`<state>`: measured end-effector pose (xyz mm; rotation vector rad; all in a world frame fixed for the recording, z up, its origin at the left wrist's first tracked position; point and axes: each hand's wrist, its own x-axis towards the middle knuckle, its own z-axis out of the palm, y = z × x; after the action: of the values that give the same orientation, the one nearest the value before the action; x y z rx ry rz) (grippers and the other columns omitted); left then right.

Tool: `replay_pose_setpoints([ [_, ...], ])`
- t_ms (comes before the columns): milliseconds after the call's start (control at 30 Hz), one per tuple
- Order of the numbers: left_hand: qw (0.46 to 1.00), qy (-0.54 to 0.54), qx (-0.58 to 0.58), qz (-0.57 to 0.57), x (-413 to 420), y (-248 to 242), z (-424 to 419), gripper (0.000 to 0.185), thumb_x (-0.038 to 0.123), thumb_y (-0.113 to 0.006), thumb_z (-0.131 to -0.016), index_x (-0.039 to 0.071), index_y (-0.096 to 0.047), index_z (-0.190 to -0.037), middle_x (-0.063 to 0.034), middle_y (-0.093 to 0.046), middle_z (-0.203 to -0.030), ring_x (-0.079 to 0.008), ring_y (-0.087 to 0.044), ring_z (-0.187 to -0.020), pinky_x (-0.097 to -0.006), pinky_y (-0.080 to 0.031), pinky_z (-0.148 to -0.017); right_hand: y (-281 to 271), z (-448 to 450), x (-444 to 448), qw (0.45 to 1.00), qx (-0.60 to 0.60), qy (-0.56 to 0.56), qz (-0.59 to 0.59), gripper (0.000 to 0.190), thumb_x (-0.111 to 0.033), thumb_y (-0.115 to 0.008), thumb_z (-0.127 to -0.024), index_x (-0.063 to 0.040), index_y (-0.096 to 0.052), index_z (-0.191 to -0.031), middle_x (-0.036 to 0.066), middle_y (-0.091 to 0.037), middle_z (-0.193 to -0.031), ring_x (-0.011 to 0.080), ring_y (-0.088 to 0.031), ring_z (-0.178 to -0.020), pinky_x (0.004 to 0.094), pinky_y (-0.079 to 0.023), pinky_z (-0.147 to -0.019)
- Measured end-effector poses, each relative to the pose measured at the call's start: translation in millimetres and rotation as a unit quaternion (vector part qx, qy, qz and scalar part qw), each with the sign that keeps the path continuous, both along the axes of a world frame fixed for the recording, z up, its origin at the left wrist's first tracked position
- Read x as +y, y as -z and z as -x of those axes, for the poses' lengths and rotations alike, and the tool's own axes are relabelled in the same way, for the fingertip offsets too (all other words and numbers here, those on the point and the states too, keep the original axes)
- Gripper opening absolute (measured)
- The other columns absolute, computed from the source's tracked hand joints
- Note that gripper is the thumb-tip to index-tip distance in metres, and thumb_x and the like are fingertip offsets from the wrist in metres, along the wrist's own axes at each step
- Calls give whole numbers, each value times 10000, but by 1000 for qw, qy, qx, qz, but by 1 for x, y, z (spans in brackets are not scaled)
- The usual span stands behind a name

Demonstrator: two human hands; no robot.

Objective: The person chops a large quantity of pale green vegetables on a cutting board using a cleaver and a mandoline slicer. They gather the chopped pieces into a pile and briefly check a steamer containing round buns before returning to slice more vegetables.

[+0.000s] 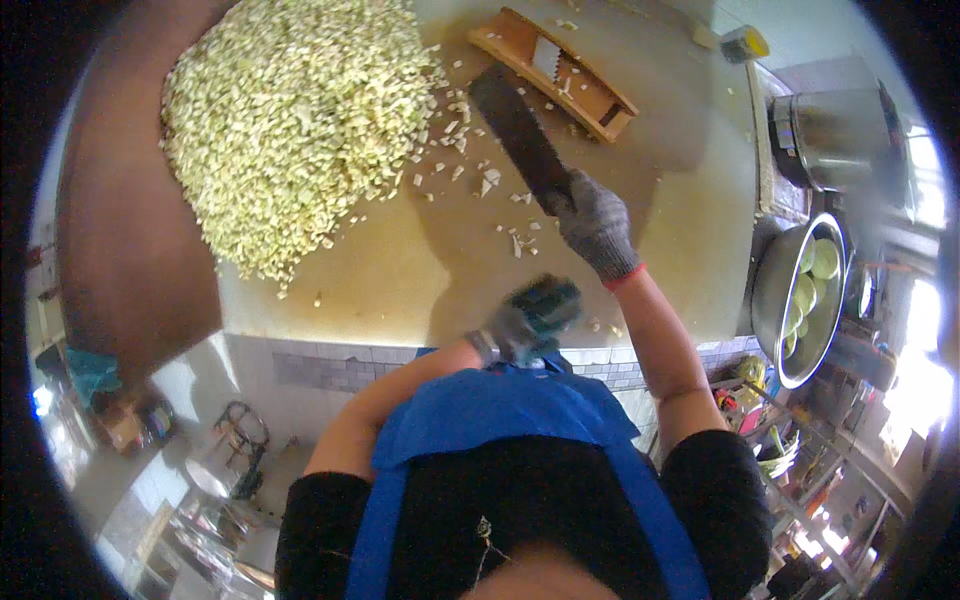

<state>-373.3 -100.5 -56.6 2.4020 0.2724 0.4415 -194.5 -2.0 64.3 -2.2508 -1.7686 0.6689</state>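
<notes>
Gripped in my gloved right hand [592, 217] is a knife with a broad dark blade [521, 135], pointing up and left over the work table [360, 300]. My left hand [529, 319], in a blurred grey and dark green glove, is at the near table edge in front of the blue apron; its fingers look curled, and whether they hold anything is unclear. A large heap of chopped pale green vegetable [300, 127], apparently cabbage, covers the table's far left. Loose pieces [487, 180] lie between heap and knife. Beyond the blade rests a wooden slicer [559, 75] with a serrated metal blade.
Right of the table, a metal bowl [765, 300] holds several pale green round vegetables [806, 292]. Behind it stands a large metal pot [847, 139]. A jar with a yellow end [744, 45] is near the far right corner. A metal rack [817, 442] stands lower right.
</notes>
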Motion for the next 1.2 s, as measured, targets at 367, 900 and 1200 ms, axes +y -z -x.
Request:
replay_pose_setpoints([
  [367, 980, -106, -83, -148, 108, 13, -113, 308, 176, -609, -788, 124, -653, -1088, -135, -640, -1178, -331, -583, -1135, -506, -442, -992, 25, -130, -208, 952, -22, 287, -104, 197, -270, -668, -925, -83, -632, -975, 134, -675, -766, 325, -648, -654, 430, -501, -597],
  [900, 786, -555, -15, -272, 242, -51, 148, 255, 237, -695, -823, 119, -734, -1046, -169, -560, -1421, -340, -492, -1342, -473, -310, -1164, 118, -116, -122, 666, 537, 500, -135, 262, -313, -713, -893, -84, -686, -1017, 89, -678, -861, 199, -521, -518, 325, -396, -427],
  [1200, 754, -594, -51, -276, 76, -122, 266, 385, 178, -678, -861, 70, -627, -1227, -144, -566, -1407, -327, -546, -1277, -483, -427, -1078, 27, 7, 77, 901, 362, 103, -215, 260, -284, -681, -921, -48, -687, -1029, 83, -681, -846, 199, -575, -616, 337, -454, -542],
])
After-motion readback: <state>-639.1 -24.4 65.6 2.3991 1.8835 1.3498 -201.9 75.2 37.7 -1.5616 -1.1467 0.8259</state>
